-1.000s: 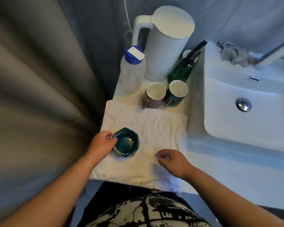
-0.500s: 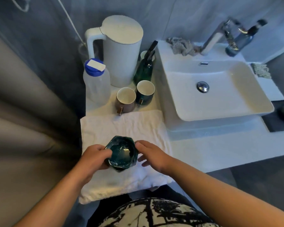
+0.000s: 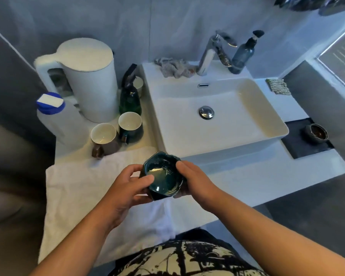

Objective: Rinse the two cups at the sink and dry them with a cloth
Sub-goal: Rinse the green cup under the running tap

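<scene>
Left hand (image 3: 127,188) curls round the near-left side of the dark teal cup (image 3: 163,176), thumb lying over its rim. The right hand (image 3: 195,182) clasps the opposite side, so both hands are closed on it. The cup is held mouth up, just in front of the front-left corner of the sink (image 3: 247,120). Left of the sink, a white cloth (image 3: 78,186) lies spread on the worktop (image 3: 267,176). Behind it stand a blue-capped bottle (image 3: 54,120), a white kettle (image 3: 92,80), a brown mug (image 3: 105,138) and a green mug (image 3: 130,126). On the sink's back ledge, a crumpled grey rag (image 3: 173,66) sits beside the tap (image 3: 207,54). Right of the sink, a second dark cup (image 3: 316,133) stands on a black mat (image 3: 299,144).
</scene>
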Tool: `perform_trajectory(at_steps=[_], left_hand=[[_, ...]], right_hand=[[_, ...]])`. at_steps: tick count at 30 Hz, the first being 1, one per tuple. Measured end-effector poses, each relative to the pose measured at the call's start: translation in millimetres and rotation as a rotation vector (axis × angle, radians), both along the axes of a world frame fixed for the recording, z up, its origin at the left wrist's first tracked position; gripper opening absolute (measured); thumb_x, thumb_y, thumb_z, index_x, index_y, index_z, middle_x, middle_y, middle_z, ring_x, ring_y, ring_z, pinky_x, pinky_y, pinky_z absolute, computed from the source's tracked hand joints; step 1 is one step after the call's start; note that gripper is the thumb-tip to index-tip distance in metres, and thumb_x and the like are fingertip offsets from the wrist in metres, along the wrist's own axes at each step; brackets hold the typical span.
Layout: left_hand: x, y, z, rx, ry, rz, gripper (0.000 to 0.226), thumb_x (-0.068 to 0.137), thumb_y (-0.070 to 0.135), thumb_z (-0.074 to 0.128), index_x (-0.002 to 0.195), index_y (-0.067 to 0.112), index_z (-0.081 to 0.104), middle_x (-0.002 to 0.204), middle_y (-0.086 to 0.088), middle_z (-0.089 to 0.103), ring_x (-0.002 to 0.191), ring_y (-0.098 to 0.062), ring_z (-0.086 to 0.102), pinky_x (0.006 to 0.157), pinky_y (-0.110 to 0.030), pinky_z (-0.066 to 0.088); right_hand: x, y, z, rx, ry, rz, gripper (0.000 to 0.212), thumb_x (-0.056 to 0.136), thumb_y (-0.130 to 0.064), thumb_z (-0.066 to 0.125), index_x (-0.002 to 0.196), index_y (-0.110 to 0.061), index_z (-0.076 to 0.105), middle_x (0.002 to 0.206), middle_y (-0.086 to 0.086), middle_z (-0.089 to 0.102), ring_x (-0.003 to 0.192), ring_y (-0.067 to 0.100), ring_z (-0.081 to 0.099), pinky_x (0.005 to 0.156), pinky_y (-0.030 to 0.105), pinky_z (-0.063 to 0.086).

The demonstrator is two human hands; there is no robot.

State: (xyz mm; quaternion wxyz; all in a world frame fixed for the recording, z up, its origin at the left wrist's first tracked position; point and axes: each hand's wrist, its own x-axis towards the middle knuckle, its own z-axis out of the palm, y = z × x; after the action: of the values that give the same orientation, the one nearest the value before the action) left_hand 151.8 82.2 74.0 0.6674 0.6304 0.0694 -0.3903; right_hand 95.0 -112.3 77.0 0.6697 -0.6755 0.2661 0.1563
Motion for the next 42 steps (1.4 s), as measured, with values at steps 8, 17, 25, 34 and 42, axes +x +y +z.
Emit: perform_trajectory(at_steps=[8,17,25,34,42], left_hand=[[-8.9,-146.6,12.7,-0.004,-0.048,0.098,0.039,0.074,0.025,0.067,0.112,0.015,0.069,0.104,-0.015,0.076,0.086,-0.03,0.074,0.069,-0.042,0.06],[-6.7,-265.5,25.1,0.036,0.064,0.335,0.013,0.095,0.016,0.057,0.098,0.009,0.066,0.081,-0.01,0.07,0.073,-0.024,0.067,0.057,-0.036,0.06],[69.4,-299.7,26.9,0.058,0.031,0.394,0.02,0.094,0.021,0.061,0.11,0.008,0.064,0.096,-0.013,0.07,0.084,-0.027,0.068,0.066,-0.04,0.056],[147.5,-319.7,16.0,-0.013,0.053,0.402,0.029,0.092,0.023,0.066,0.116,0.006,0.065,0.11,-0.017,0.072,0.098,-0.03,0.07,0.061,-0.036,0.06],[173.2,-330.5,-2.8,-0.081,0.096,0.355,0.023,0.092,0.02,0.065,0.112,0.01,0.066,0.115,-0.017,0.069,0.098,-0.031,0.069,0.072,-0.042,0.061]], right_hand=[[-12.3,-129.6,2.1,0.145,0.059,-0.097,0.044,0.096,-0.044,0.053,0.125,-0.01,0.055,0.121,0.016,0.065,0.093,0.037,0.073,0.08,0.048,0.062],[-0.5,-255.0,36.8,-0.051,-0.005,0.167,0.039,0.103,-0.045,0.042,0.119,-0.014,0.06,0.105,0.01,0.068,0.089,0.027,0.072,0.086,0.043,0.061],[139.7,-321.4,102.1,-0.965,-0.473,0.372,0.051,0.098,-0.027,0.058,0.146,-0.018,0.044,0.149,0.004,0.048,0.132,0.022,0.049,0.107,0.036,0.039],[289.7,-308.3,135.4,-1.466,-0.479,0.762,0.038,0.082,-0.003,0.063,0.119,-0.01,0.055,0.093,0.007,0.052,0.086,0.032,0.057,0.064,0.036,0.044],[301.8,-309.2,142.4,-1.524,-0.53,0.835,0.024,0.077,-0.008,0.068,0.086,-0.018,0.047,0.081,0.005,0.052,0.075,0.029,0.052,0.06,0.034,0.038]])
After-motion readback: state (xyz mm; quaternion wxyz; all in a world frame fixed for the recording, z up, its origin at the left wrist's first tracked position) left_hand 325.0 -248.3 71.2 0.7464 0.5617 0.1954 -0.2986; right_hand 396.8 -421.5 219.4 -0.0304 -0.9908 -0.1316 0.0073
